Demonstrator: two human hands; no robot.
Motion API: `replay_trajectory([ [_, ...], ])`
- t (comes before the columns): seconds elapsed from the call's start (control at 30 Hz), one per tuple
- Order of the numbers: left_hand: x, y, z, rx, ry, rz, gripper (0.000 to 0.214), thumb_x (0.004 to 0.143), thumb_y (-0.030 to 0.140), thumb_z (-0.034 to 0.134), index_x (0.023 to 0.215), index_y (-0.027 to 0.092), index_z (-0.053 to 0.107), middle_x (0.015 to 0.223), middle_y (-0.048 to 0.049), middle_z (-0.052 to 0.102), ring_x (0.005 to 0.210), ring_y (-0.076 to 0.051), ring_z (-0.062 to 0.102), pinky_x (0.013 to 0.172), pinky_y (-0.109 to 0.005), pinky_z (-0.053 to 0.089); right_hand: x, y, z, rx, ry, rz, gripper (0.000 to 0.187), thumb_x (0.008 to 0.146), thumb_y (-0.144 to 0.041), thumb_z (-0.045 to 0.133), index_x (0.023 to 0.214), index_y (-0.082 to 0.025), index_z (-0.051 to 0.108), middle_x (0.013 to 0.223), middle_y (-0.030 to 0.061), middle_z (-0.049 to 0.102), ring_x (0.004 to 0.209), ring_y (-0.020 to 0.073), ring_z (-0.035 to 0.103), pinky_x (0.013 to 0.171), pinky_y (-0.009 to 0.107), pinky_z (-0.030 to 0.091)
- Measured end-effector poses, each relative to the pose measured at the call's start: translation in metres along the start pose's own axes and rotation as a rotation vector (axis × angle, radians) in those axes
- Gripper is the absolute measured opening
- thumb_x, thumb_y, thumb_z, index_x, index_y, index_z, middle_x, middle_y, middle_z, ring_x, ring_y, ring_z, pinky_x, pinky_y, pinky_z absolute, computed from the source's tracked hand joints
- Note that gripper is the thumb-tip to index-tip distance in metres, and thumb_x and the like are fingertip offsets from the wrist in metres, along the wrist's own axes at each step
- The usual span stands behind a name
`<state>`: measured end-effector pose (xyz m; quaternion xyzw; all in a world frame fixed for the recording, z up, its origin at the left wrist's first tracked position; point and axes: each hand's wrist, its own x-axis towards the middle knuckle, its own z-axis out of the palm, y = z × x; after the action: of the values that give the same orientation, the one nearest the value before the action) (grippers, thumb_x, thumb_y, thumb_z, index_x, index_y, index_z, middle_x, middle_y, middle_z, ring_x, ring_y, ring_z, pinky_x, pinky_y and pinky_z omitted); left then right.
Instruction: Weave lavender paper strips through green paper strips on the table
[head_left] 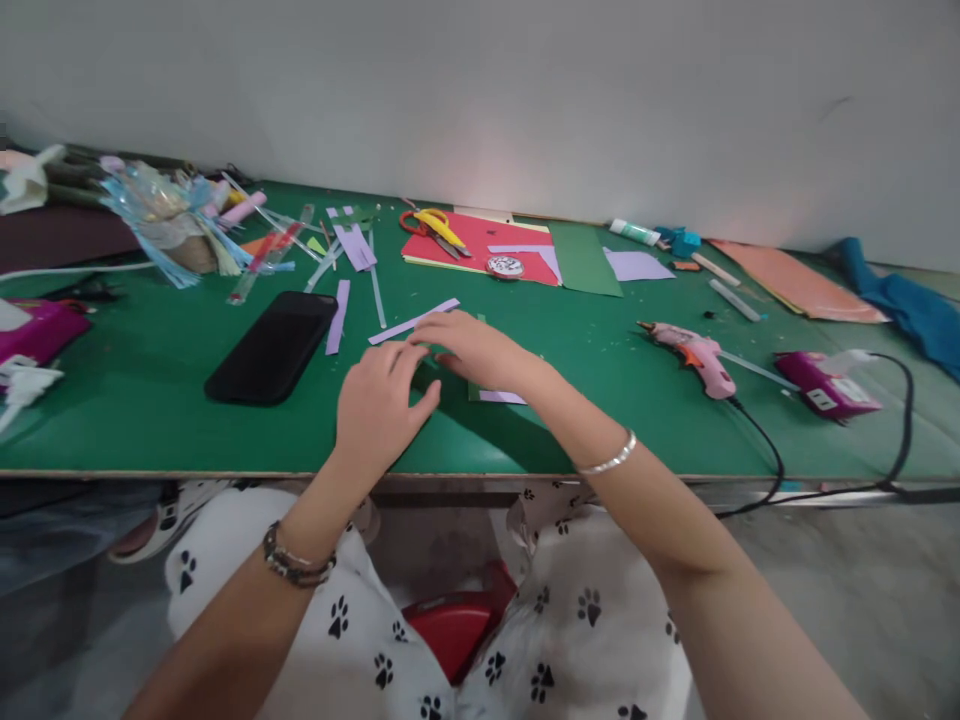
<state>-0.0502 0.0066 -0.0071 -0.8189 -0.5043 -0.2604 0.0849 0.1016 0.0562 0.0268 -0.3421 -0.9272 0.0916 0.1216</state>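
Observation:
My left hand (382, 395) hovers low over the green table, palm down, thumb spread away from its fingers. Its fingertips meet or nearly meet those of my right hand (476, 350), which reaches across with loosely bent fingers and a gap at the thumb. Nothing shows in either hand, though the right palm is hidden. Just beyond the fingertips lies a narrow purple paper strip (401, 328). Under my right hand, partly covered, are a green paper piece (474, 391) and another purple strip (504, 397). A black phone (271, 348) lies left of my left hand.
Scissors (439, 232) rest on red paper (517, 235) at the back. A pink glue gun (694, 355) and its cord lie right, beside a magenta power block (825, 385). Paper scraps (354, 245), a ruler (270, 255) and a tasselled bundle (176, 225) crowd the back left.

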Motion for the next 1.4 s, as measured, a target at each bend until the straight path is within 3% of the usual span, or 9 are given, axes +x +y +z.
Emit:
replay_trajectory([
  [0.1,-0.002,-0.012,-0.001,0.078,-0.053,-0.050,0.033,0.079,0.039,0.050,0.096,0.012,0.060,0.089,-0.0129,0.062,0.080,-0.028,0.059,0.059,-0.034,0.044,0.024,0.005,0.005,-0.072,-0.175,0.056,0.025,0.075,0.000,0.052,0.096,-0.012,0.057,0.102,0.0102,0.056,0.093,0.0178,0.051,0.077,0.029,0.038],
  [0.23,-0.004,-0.021,-0.001,0.048,-0.127,-0.071,0.027,0.081,0.038,0.048,0.085,0.015,0.062,0.080,-0.0088,0.064,0.067,-0.022,0.060,0.052,-0.029,0.040,0.033,0.009,0.006,-0.111,-0.247,0.101,0.012,0.077,-0.005,0.052,0.083,-0.013,0.058,0.087,0.0070,0.058,0.081,0.0156,0.053,0.067,0.026,0.036],
  [0.4,-0.002,-0.017,-0.005,-0.189,-0.091,-0.216,0.027,0.081,0.040,0.046,0.086,0.017,0.060,0.067,-0.0023,0.063,0.057,-0.016,0.058,0.048,-0.024,0.035,0.027,0.000,-0.005,-0.244,-0.120,0.076,0.013,0.079,-0.006,0.050,0.083,-0.016,0.057,0.093,0.0064,0.056,0.081,0.0142,0.052,0.059,0.024,0.032],
  [0.57,0.005,-0.011,-0.009,-0.596,-0.096,-0.341,0.037,0.082,0.043,0.037,0.095,0.015,0.057,0.066,-0.0005,0.061,0.057,-0.014,0.055,0.056,-0.023,0.041,0.014,-0.017,-0.017,-0.403,-0.068,0.080,0.017,0.087,-0.013,0.040,0.091,-0.019,0.056,0.078,0.0039,0.059,0.069,0.0147,0.054,0.054,0.026,0.028],
  [0.77,0.014,-0.001,-0.008,-0.911,-0.107,-0.410,0.024,0.072,0.039,0.051,0.081,0.017,0.054,0.057,0.0031,0.052,0.054,-0.012,0.049,0.052,-0.021,0.039,-0.004,-0.023,-0.021,-0.460,0.049,-0.012,0.022,0.088,-0.010,0.034,0.093,-0.017,0.055,0.083,0.0069,0.060,0.073,0.0157,0.055,0.059,0.027,0.032],
  [0.9,0.017,0.005,-0.018,-0.862,-0.074,-0.446,0.021,0.070,0.035,0.053,0.057,0.018,0.049,0.051,0.0037,0.048,0.047,-0.009,0.042,0.045,-0.020,0.034,-0.020,-0.017,-0.021,-0.230,0.260,0.069,0.021,0.084,-0.009,0.036,0.091,-0.018,0.053,0.097,0.0081,0.058,0.083,0.0155,0.054,0.068,0.028,0.039],
  [1.0,0.018,0.009,-0.026,-0.799,-0.065,-0.416,0.026,0.073,0.036,0.050,0.054,0.018,0.051,0.046,0.0039,0.045,0.045,-0.009,0.039,0.043,-0.020,0.031,-0.033,-0.016,-0.019,0.268,0.498,0.260,0.020,0.082,-0.017,0.043,0.102,-0.019,0.047,0.105,0.0082,0.054,0.081,0.0126,0.054,0.068,0.026,0.044],
  [1.17,0.023,0.020,-0.026,-0.697,-0.091,-0.240,0.033,0.078,0.041,0.044,0.059,0.018,0.057,0.055,0.0014,0.056,0.055,-0.013,0.050,0.053,-0.022,0.038,-0.052,-0.021,-0.013,1.016,0.390,0.518,0.023,0.083,-0.038,0.042,0.092,-0.017,0.048,0.085,0.0039,0.055,0.062,0.0083,0.051,0.053,0.021,0.044],
  [1.4,0.037,0.029,-0.045,-0.595,-0.243,0.104,0.027,0.086,0.033,0.037,0.070,0.018,0.053,0.069,0.0008,0.060,0.065,-0.012,0.053,0.060,-0.021,0.038,-0.073,-0.021,-0.021,0.839,0.486,0.311,0.031,0.082,-0.024,0.047,0.113,-0.021,0.045,0.107,0.0065,0.051,0.079,0.0108,0.050,0.066,0.024,0.046],
])
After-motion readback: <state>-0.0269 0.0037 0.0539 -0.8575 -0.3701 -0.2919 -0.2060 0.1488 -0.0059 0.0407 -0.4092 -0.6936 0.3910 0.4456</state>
